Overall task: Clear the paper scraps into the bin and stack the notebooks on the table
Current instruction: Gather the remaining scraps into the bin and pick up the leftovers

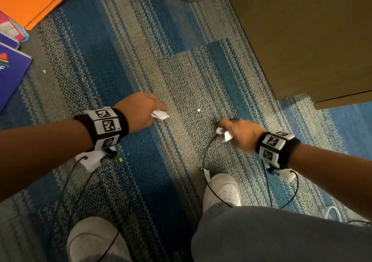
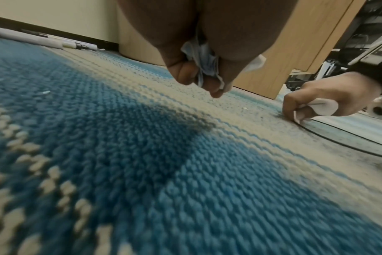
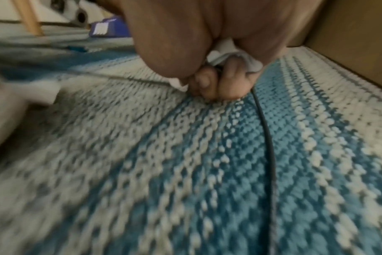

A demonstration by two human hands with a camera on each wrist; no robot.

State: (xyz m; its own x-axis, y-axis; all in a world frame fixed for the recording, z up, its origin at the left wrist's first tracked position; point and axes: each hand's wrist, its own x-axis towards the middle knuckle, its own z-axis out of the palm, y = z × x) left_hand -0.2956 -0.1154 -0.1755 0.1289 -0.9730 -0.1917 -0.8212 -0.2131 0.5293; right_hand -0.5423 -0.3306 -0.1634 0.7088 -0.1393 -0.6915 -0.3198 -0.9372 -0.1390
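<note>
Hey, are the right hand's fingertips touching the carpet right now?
Touching. The right wrist view shows the right hand, gripping paper scraps, with its fingertips pressed against the carpet, no gap.

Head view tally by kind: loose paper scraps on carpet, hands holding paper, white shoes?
Loose paper scraps: 2, central scrap, far-left scrap; a white bit by the right shoe is unclear.
Hands holding paper: 2, left hand, right hand.
White shoes: 2, left shoe, right shoe.
Total: 6.

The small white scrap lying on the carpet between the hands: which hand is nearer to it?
Right. The right hand is just below and right of the scrap; the left hand is farther, to its left.
</note>
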